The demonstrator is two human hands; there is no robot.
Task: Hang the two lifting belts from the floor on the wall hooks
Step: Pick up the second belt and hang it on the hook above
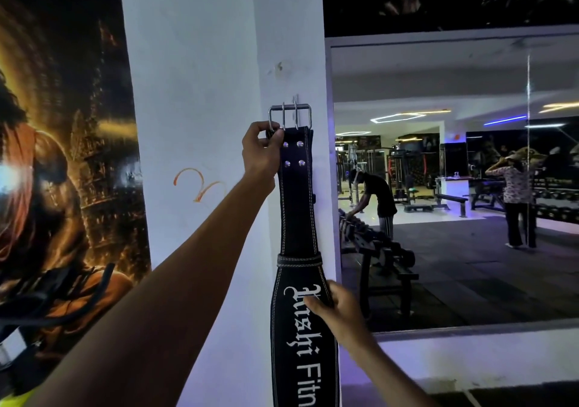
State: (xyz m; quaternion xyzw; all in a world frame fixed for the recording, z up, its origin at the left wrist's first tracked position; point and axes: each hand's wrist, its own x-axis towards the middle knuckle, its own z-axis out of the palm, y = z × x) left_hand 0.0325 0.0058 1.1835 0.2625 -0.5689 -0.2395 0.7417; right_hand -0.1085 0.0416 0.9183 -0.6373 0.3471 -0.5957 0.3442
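A black belt (297,218) hangs flat against the white pillar (194,93) near its right edge, its buckle (289,117) over a hook (295,99). The left hand (261,153) pinches the belt's top corner; the right hand (336,308) grips its wider part.

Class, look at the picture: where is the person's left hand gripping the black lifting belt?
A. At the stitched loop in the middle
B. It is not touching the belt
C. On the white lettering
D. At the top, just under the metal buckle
D: the left hand pinches the black lifting belt right under the metal buckle; the right hand holds the lettered part.
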